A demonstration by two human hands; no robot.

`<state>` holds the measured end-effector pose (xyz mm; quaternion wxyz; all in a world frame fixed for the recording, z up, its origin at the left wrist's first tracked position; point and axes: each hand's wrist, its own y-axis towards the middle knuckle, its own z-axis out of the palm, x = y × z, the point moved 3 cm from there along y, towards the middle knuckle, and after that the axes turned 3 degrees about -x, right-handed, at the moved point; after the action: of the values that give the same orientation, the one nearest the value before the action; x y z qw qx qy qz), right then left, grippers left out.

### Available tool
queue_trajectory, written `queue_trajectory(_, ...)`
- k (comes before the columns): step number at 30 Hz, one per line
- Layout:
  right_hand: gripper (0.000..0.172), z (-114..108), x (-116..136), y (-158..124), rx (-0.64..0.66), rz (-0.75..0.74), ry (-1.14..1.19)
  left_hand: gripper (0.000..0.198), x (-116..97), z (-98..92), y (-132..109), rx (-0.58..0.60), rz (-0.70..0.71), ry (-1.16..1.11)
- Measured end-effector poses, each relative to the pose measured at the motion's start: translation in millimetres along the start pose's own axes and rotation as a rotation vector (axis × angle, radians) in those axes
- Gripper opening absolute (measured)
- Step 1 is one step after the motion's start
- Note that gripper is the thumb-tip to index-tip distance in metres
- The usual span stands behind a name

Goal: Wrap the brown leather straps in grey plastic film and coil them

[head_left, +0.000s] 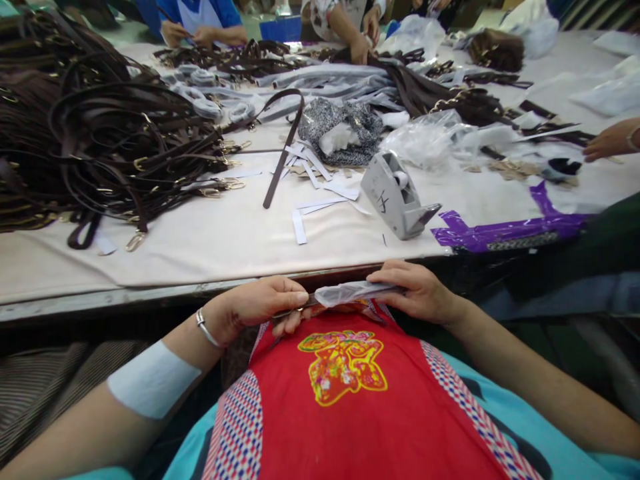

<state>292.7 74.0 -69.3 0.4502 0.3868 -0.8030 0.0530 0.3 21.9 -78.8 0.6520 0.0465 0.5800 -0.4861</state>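
Just off the table's front edge, above the red apron [345, 427], I hold a dark strap partly covered by a whitish plastic sleeve [345, 292]. My left hand [273, 303] is closed on the uncovered end of the strap [312, 299], near a small metal fitting. At the other end, my right hand [417, 290] grips the sleeved part between thumb and fingers. The strap lies roughly level between the two hands. Most of what sits inside the sleeve is hidden.
Dark brown straps with gold clasps [135, 133] pile up at the left. Paper strips [320, 197], a grey tape dispenser [395, 197] and a purple-taped edge [510, 233] lie ahead. Co-workers' hands [363, 47] work across the table; another hand [613, 140] reaches in at right.
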Motion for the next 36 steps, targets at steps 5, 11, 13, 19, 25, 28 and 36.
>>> queue_trajectory(5,0.03,4.4,-4.5,-2.8,-0.171,-0.184,-0.317,0.035,-0.7,7.4,-6.6,0.04,0.004,-0.142)
queue_trajectory(11,0.033,14.0,-2.8,-2.4,-0.191,-0.3,-0.478,0.041,-3.6,15.5,-7.7,-0.116,-0.059,-0.056)
queue_trajectory(13,0.034,17.4,2.9,-0.5,-0.184,-0.315,-0.463,0.041,-7.2,19.3,-5.8,-0.146,-0.041,-0.072)
queue_trajectory(19,0.025,22.6,13.1,2.4,-0.146,-0.23,-0.312,0.04,-17.4,27.5,-0.9,-0.118,-0.021,0.105)
queue_trajectory(25,0.021,22.0,6.7,-4.8,-0.184,0.012,-0.216,0.025,-24.1,17.6,6.9,-0.514,0.262,0.336)
queue_trajectory(28,0.023,28.6,6.6,-6.9,-0.218,0.128,-0.177,0.026,-19.6,22.7,17.2,-0.581,0.318,0.239)
queue_trajectory(36,0.026,42.1,7.4,-7.3,-0.216,0.204,-0.081,0.016,-18.6,41.3,38.3,-0.731,0.435,0.052)
